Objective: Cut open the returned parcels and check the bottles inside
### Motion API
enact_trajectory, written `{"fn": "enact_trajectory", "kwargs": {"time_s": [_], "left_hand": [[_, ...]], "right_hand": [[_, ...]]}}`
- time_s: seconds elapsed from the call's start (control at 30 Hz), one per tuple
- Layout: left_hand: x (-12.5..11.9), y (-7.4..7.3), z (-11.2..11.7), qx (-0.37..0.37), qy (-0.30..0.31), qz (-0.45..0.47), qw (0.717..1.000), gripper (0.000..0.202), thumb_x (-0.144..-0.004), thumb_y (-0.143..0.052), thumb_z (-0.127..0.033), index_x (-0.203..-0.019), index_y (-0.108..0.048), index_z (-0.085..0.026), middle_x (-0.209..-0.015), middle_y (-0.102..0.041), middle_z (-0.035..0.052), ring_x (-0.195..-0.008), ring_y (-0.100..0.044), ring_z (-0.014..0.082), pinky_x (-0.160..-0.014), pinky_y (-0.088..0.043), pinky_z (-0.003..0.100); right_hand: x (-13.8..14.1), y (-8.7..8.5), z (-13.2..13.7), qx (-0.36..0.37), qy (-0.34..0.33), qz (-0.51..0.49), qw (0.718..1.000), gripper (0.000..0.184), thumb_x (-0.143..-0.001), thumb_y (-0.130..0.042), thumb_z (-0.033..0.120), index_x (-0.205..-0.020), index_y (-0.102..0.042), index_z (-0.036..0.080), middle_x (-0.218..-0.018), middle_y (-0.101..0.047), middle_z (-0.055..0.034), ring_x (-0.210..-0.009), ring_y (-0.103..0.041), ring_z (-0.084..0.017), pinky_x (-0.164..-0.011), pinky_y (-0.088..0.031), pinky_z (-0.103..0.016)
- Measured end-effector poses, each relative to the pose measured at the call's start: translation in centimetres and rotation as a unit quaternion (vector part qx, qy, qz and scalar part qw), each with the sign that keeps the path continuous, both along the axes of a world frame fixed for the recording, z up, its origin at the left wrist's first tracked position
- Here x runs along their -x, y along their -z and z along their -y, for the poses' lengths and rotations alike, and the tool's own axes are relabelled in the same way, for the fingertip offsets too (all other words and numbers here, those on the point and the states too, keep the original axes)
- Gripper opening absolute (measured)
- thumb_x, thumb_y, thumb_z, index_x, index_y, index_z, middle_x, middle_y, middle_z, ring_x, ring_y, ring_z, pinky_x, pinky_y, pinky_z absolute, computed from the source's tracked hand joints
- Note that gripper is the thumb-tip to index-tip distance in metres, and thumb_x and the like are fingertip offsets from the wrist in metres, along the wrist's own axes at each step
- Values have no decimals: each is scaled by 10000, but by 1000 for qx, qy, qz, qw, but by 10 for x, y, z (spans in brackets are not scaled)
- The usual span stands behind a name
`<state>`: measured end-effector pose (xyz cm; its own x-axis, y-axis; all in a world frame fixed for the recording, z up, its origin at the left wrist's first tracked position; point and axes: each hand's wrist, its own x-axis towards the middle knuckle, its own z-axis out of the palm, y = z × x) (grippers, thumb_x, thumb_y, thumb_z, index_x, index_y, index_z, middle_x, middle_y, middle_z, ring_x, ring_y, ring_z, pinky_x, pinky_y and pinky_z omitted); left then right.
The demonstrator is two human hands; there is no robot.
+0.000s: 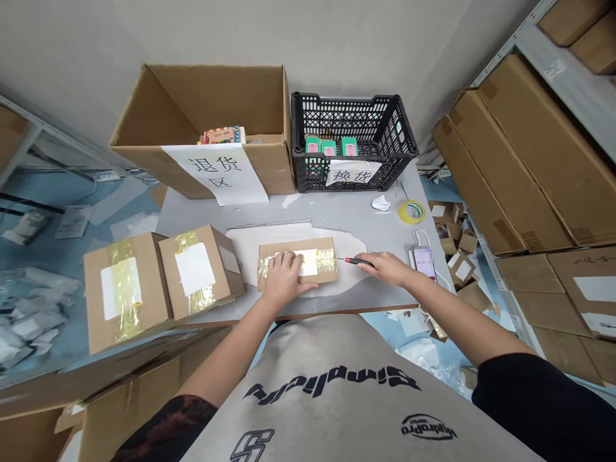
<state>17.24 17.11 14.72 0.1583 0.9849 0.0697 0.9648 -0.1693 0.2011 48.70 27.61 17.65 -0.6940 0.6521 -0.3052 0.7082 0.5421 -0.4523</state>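
A small flat cardboard parcel (321, 251) wrapped in yellowish tape with a white label lies on a pale sheet (289, 234) on the grey table (337, 212). My left hand (283, 277) rests flat on the parcel's near left part, fingers spread. My right hand (387, 267) is closed round a thin tool with a dark and red handle (356, 260). The tool's metal tip points left, just off the parcel's right end.
Two taped boxes (128, 289) (199, 269) stand at the table's left. At the back are a big open carton with a paper sign (216, 170) and a black crate (353, 138). A tape roll (412, 211) and a phone (424, 262) lie right; stacked cartons (524, 167) fill shelves.
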Motion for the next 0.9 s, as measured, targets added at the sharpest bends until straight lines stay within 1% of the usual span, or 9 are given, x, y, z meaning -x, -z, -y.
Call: {"fn": "enact_trajectory", "kwargs": {"time_s": [0.17, 0.27, 0.33, 0.4, 0.47, 0.6, 0.73, 0.83, 0.9], "left_hand": [[4, 3, -3, -4, 7, -15, 1000, 742, -715, -593, -750, -1147, -607, -148, -1083, -548, 185, -1005, -486, 372, -858, -388, 492], [5, 5, -1, -18, 25, -2, 1000, 689, -725, -604, -728, -1099, -612, -148, -1098, -544, 179, -1032, -473, 360, -894, -380, 479], [4, 7, 3, -30, 21, 8, 999, 664, -730, -617, -708, -1102, -603, -158, -1116, -540, 173, -1068, -459, 359, -930, -361, 479], [2, 9, 6, -28, 2, 15, 999, 653, -717, -639, -696, -1101, -592, -171, -1109, -540, 165, -1075, -453, 358, -935, -352, 480], [-1, 10, 6, -14, -14, 20, 1000, 655, -686, -668, -689, -1080, -583, -173, -1083, -541, 155, -1042, -460, 349, -910, -360, 470], [-5, 8, 0, 12, -30, 29, 999, 659, -618, -724, -672, -1021, -564, -176, -1035, -537, 130, -968, -470, 322, -875, -374, 439], [-7, 4, -3, 18, -27, 40, 999, 667, -572, -761, -657, -997, -552, -187, -1015, -545, 124, -963, -474, 323, -882, -364, 433], [-7, 3, -2, 20, -22, 35, 999, 671, -581, -745, -677, -989, -554, -179, -991, -560, 134, -949, -482, 325, -877, -357, 434], [-7, 4, -2, 21, -20, 26, 999, 671, -596, -732, -688, -991, -559, -175, -972, -572, 137, -942, -488, 326, -875, -351, 435]], "right_hand": [[17, -5, -8, -26, -24, 57, 998, 422, -970, -366, 550, -1213, -617, 314, -926, -723, -54, -818, -639, -225, -681, -382, -290], [21, -10, -13, -37, -48, 68, 996, 404, -967, -372, 553, -1178, -633, 329, -928, -722, -43, -807, -637, -215, -658, -360, -282], [27, -15, -17, -39, -67, 76, 994, 392, -968, -370, 551, -1162, -637, 339, -955, -725, -33, -821, -640, -209, -650, -354, -277], [36, -21, -19, -40, -88, 98, 990, 401, -971, -352, 558, -1164, -631, 344, -986, -728, -26, -845, -643, -206, -646, -356, -272], [47, -27, -23, -45, -113, 131, 984, 430, -974, -315, 571, -1177, -619, 345, -1006, -730, -26, -859, -647, -210, -638, -358, -272], [68, -41, -36, -50, -162, 189, 967, 481, -968, -276, 601, -1175, -619, 334, -966, -735, -41, -842, -658, -225, -618, -349, -277], [78, -58, -48, -40, -197, 227, 953, 485, -961, -289, 600, -1157, -640, 328, -926, -730, -63, -823, -661, -235, -626, -352, -287], [83, -67, -54, -35, -210, 251, 944, 470, -957, -314, 580, -1169, -645, 322, -933, -723, -85, -834, -661, -250, -640, -362, -299], [86, -70, -58, -30, -217, 264, 939, 469, -951, -330, 576, -1163, -652, 310, -941, -719, -101, -848, -659, -263, -644, -370, -307]]}}
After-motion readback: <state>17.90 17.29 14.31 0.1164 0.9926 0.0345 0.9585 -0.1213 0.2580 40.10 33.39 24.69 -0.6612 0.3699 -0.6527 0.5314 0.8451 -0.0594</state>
